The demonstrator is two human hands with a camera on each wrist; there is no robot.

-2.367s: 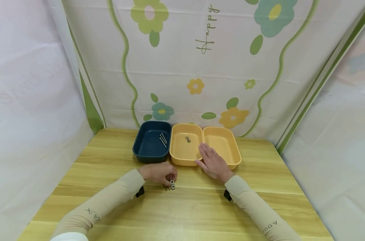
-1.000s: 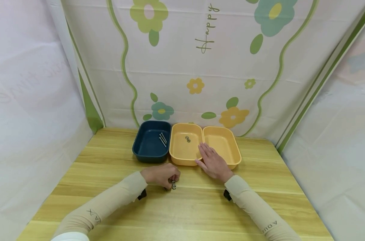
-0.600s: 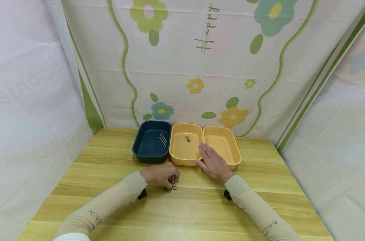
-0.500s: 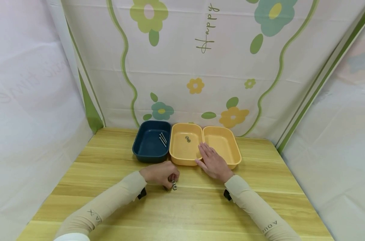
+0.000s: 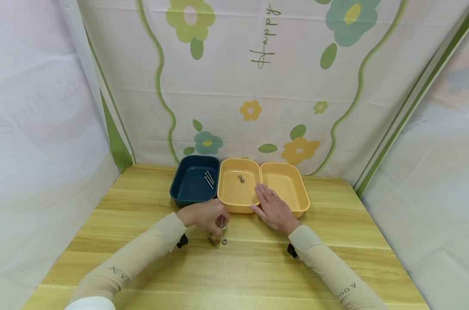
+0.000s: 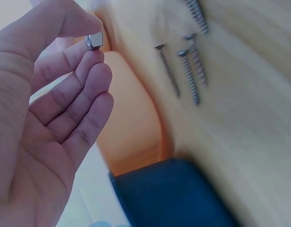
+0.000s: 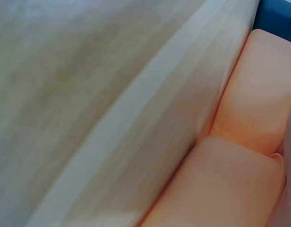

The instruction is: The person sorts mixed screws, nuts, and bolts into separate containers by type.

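Note:
My left hand (image 5: 206, 215) pinches a silvery hex nut (image 6: 94, 41) between thumb and index fingertip, just above the table; its other fingers lie loosely bent in the left wrist view. On the table below it is another nut (image 5: 224, 241), and beside that a few small screws (image 5: 212, 242), partly hidden by the hand. The left wrist view shows several of these screws (image 6: 188, 78) lying apart from the fingers. With fingers extended, my right hand (image 5: 274, 209) rests on the adjoining rims of the two yellow trays; in the right wrist view only a blurred edge of it appears.
Three trays stand in a row at the table's back: a dark blue tray (image 5: 187, 201) with several long screws or nails (image 5: 209, 180), a middle yellow tray (image 5: 234, 209) holding small nuts (image 5: 240, 178), and a right yellow tray (image 5: 296, 189). A flowered cloth (image 5: 218, 77) hangs behind.
My left hand has closed on a nut and lifted it from the table, moving slightly toward the trays. One nut and the screws stay behind. The right hand has not moved.

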